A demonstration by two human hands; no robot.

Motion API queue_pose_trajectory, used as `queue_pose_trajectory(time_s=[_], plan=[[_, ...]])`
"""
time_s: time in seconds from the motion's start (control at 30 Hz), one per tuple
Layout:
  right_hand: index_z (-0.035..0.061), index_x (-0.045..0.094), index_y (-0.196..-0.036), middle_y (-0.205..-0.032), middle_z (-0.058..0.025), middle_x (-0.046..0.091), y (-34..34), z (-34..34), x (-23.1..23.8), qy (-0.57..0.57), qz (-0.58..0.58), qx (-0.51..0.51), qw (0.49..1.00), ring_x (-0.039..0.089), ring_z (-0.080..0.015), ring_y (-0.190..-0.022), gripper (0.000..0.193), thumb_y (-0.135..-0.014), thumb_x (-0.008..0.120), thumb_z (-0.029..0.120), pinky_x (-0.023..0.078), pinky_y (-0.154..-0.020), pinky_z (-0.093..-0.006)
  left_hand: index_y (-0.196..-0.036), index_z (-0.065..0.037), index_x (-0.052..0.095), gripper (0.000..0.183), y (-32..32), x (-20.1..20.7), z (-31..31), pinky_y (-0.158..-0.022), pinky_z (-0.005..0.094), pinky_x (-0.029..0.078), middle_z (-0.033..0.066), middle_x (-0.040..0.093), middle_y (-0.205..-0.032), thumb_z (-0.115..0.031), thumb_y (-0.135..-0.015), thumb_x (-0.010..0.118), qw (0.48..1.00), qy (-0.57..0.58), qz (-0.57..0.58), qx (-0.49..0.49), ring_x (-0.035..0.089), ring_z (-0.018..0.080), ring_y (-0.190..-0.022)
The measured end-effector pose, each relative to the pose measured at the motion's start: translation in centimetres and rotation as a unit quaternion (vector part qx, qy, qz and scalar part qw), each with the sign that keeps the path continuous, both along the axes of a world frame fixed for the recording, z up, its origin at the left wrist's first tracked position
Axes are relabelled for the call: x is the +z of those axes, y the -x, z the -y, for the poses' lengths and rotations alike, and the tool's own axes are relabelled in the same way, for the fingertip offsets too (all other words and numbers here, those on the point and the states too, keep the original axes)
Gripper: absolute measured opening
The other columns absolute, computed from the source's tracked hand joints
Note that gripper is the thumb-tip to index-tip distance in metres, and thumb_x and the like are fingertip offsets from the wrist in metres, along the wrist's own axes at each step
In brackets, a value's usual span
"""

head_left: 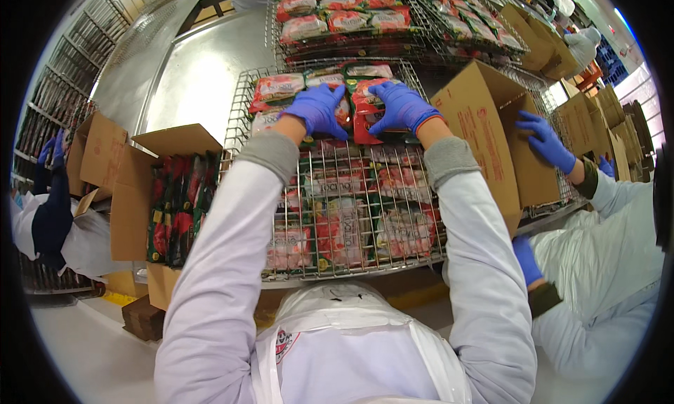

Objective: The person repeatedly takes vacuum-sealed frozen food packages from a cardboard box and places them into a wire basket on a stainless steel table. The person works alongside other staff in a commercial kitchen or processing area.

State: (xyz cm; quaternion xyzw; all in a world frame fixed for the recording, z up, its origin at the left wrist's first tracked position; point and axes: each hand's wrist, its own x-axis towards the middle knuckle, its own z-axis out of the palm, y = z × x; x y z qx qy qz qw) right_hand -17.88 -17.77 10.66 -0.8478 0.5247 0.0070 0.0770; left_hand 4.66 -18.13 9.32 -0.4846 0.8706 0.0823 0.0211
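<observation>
Both my hands wear blue gloves and reach over the far part of a wire rack holding flat red, white and green plastic food packets. My left hand curls its thumb and fingers round the edge of a packet near the middle of the far rows. My right hand grips a mostly red packet just right of it, thumb at the near side, fingers at the far side. The undersides of both grips are hidden. More packets lie under the bare wires nearer me.
An open cardboard box at left holds packets standing on edge. Another open box stands at right, with a co-worker's gloved hand at it. Stacked racks of packets lie beyond, beside a metal table. Another person works at far left.
</observation>
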Motion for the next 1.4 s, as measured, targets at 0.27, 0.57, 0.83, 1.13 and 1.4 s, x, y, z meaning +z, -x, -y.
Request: queue_pose_trajectory(time_s=[0.27,0.57,0.83,1.13,1.4], plan=[[0.0097,0.054,-0.128,-0.126,-0.0173,0.056,1.6,-1.8,2.4,-0.068,-0.009,0.059,0.996,0.055,-0.0340,-0.115,0.080,-0.064,0.081,0.049,0.044,-0.099,-0.0406,-0.104,-0.003,0.063,0.038,1.3,1.7,-1.3,-0.079,0.0421,0.053,0.0166,0.066,-0.090,-0.018,-0.070,0.073,0.989,0.052,0.078,-0.115,0.065,0.0360,-0.089],[0.0075,0.062,-0.104,-0.105,-0.0187,0.065,-0.8,1.4,-3.1,0.155,0.041,-0.019,0.987,0.064,-0.0383,-0.093,0.029,-0.079,0.063,0.021,0.051,-0.084,-0.0449,-0.107,0.001,0.062,0.038,-16.9,9.0,-7.4,-0.068,0.0307,0.054,0.0077,0.070,-0.086,-0.008,-0.070,0.064,0.872,0.163,-0.410,0.213,0.066,0.0161,-0.077],[0.0021,0.070,-0.102,-0.093,-0.0153,0.071,-14.6,-4.9,9.7,-0.163,0.256,0.120,0.945,0.069,-0.0266,-0.083,0.053,-0.070,0.077,0.044,0.053,-0.076,-0.0357,-0.102,-0.002,0.064,0.038,-33.2,12.2,-23.7,-0.075,0.0239,0.049,0.0003,0.065,-0.091,0.010,-0.067,0.055,0.872,0.194,-0.393,0.219,0.060,0.0070,-0.084],[0.0102,0.069,-0.111,-0.102,-0.0186,0.068,-40.8,-6.0,2.7,-0.181,0.157,0.110,0.965,0.064,-0.0326,-0.103,0.057,-0.081,0.060,0.059,0.047,-0.093,-0.0382,-0.097,-0.003,0.065,0.029,-38.8,13.1,-22.8,-0.077,0.0304,0.051,0.0111,0.068,-0.091,0.009,-0.071,0.059,0.912,0.267,-0.293,0.103,0.067,0.0206,-0.087],[0.0221,0.032,-0.147,-0.149,-0.0109,0.037,-46.3,-11.4,-5.8,-0.022,0.042,-0.177,0.983,0.041,-0.0339,-0.133,0.098,-0.068,0.060,0.074,0.031,-0.105,-0.0615,-0.095,-0.008,0.067,0.021,-34.1,8.6,-13.4,-0.079,0.0419,0.051,0.0155,0.067,-0.090,-0.019,-0.077,0.066,0.958,0.217,-0.186,0.025,0.064,0.0358,-0.087]])
